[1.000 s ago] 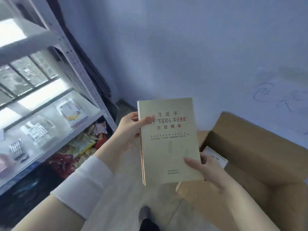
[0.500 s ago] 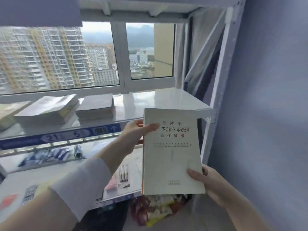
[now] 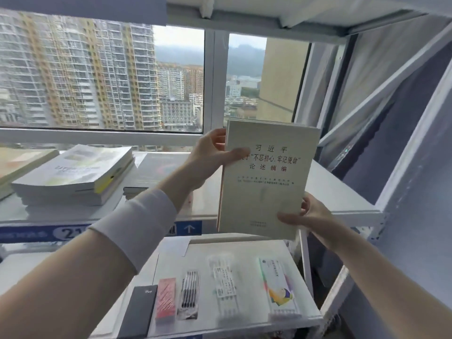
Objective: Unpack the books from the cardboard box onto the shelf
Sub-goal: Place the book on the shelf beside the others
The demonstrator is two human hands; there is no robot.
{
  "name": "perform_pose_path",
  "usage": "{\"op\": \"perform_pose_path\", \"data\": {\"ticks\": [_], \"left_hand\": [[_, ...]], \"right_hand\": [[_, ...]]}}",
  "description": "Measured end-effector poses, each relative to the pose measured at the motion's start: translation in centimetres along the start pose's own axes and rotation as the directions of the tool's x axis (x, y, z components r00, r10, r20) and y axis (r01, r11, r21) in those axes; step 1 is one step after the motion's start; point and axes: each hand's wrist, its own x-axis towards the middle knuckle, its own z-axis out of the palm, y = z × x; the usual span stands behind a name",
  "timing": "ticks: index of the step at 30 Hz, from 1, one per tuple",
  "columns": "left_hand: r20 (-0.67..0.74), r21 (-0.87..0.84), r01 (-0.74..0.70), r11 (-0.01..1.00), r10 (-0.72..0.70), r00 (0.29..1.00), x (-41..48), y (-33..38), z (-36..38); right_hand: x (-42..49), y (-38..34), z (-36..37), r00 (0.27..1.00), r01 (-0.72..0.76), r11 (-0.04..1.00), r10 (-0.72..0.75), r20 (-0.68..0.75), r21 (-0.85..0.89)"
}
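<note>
I hold a pale green book [image 3: 265, 192] with red and dark Chinese lettering upright in front of the white shelf [image 3: 342, 199]. My left hand [image 3: 215, 155] grips its upper left edge, thumb across the cover. My right hand [image 3: 310, 216] grips its lower right corner, thumb on the cover. The book hangs over the bare right end of the shelf board. A stack of white books [image 3: 75, 174] and a dark-covered stack [image 3: 156, 172] lie flat on the same board to the left. The cardboard box is out of view.
A window [image 3: 102, 77] with a white frame stands behind the shelf. The lower shelf board [image 3: 244, 321] carries a black box [image 3: 140, 311], a pink packet [image 3: 166, 299], pens [image 3: 189, 293] and a colourful box [image 3: 278, 287]. A blue wall [image 3: 415, 241] closes the right side.
The view swung up from the cardboard box on the floor to the shelf. Both hands carried the book upward and toward the shelf board, keeping the same grips.
</note>
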Motion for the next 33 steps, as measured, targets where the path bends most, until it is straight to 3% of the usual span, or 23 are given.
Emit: {"op": "perform_pose_path", "data": {"ticks": [7,14,21,28,33], "left_hand": [[-0.111,0.044,-0.091,0.995,0.096,0.989,6.8,-3.6,1.1],[-0.069,0.06,-0.038,0.997,0.042,0.997,8.7,-7.9,0.3],[-0.092,0.092,-0.001,0.996,0.009,0.996,9.4,-7.3,0.2],[-0.009,0.001,0.329,0.944,-0.329,0.944,13.7,-3.7,-2.2],[-0.002,-0.011,0.653,0.757,-0.653,0.757,16.2,-5.0,-3.2]], "right_hand": [[11.0,0.9,-2.9,0.991,0.076,0.997,-0.074,0.108,-0.017],[14.5,4.3,-2.9,0.977,0.062,0.998,-0.066,0.201,0.027],[13.9,4.0,-2.4,0.996,0.036,0.995,-0.043,0.081,0.088],[14.7,-1.3,-2.3,0.985,-0.115,0.988,0.099,0.142,0.107],[15.4,-2.6,-1.1,0.904,-0.406,0.908,0.384,0.189,0.101]]}}
